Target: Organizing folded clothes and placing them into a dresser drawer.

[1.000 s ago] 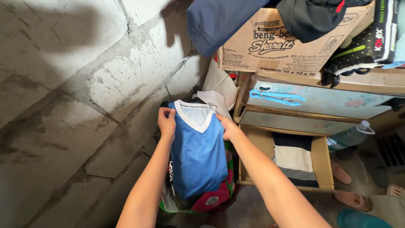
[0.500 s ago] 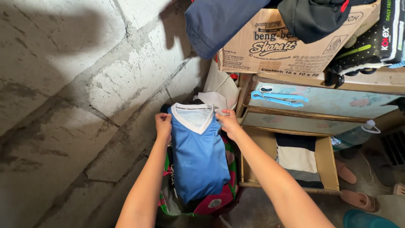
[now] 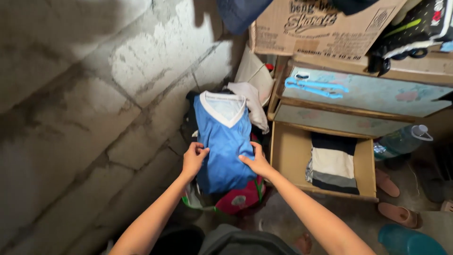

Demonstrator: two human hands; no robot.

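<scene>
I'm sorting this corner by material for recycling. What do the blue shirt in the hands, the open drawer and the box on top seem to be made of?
Blue shirt: thin, slightly shiny knit, probably synthetic jersey; it drapes and creases softly, with a white V-collar. Open drawer: flat tan panels, seemingly plywood or fibreboard, matte. Box: brown corrugated cardboard with printed sides and dull finish.

One blue folded shirt (image 3: 223, 141), one cardboard box (image 3: 321, 26), one water bottle (image 3: 401, 140), one open drawer (image 3: 288, 156), two slippers (image 3: 398, 213)
</scene>
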